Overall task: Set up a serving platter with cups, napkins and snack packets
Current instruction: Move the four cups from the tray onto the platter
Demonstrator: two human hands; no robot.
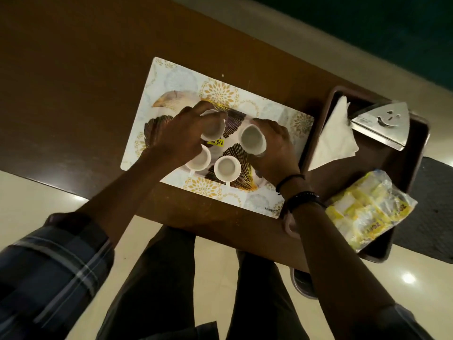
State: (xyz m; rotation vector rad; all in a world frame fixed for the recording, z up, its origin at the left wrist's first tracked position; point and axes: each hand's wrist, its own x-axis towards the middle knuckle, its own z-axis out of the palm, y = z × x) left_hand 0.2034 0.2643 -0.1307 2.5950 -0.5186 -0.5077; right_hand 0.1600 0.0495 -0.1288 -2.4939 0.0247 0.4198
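Observation:
A white platter with gold-edged leaf shapes (169, 100) lies on a patterned placemat (176, 72). Several small white cups are on or over it. My left hand (176, 136) is shut on one cup (213, 127), tilted, at the platter's far side. My right hand (274, 148) grips another cup (252, 143) at the right. Two more cups stand free near the front: one (199, 160) by my left wrist, one (227, 168) in the middle. White napkins (335, 141) and a yellow bag of snack packets (367, 212) lie in a brown tray (416, 158) to the right.
A steel triangular napkin holder (384, 123) with a smiley cut-out sits in the tray's far end. The brown wooden table (73, 82) stretches left and back. The tray overhangs the table's near right edge. My legs and tiled floor show below.

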